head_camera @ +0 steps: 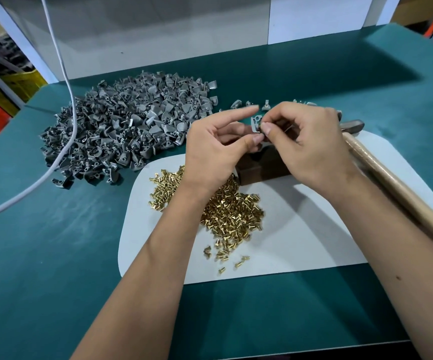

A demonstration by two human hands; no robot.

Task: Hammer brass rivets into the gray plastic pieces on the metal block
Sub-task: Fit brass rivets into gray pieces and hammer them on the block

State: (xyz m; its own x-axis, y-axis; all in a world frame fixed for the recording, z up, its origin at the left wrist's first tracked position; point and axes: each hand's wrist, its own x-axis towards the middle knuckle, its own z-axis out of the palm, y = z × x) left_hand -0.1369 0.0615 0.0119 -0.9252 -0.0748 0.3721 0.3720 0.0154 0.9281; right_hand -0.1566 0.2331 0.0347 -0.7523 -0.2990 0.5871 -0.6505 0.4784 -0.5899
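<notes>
At a green-topped bench (54, 229), a worker is fitting a rivet to a gray piece (256, 122) held up above the block (262, 166); the left hand (218, 141) is pinching the piece between thumb and middle finger, index finger stretched out straight above it; the right hand (306, 141) is curling its fingers in against the piece, thumb and forefinger nipping something too small to make out, probably a single rivet; the piece is looking light, rigid and smooth, a moulded plastic wedge with a small tab and hole, best held by its flat flanks so the hole stays clear; it would likely crack or skid under a crooked blow, so it wants seating flat on the block first; the rivets (225, 209) are lying in a loose heap on a white mat (301, 242), near the left wrist, tiny, shiny, hard brass with flared heads, apt to roll and slip from fingertips; the block, dark, heavy-looking metal, is sitting on the mat beneath both hands, mostly hidden by them; the hammer (391, 178) is lying untouched beside the right forearm, pale wooden handle, dark steel head; a large pile (122, 126) of the same matt gray pieces is spreading across the cloth to the left; a white cable (64, 74) is trailing over it.
</notes>
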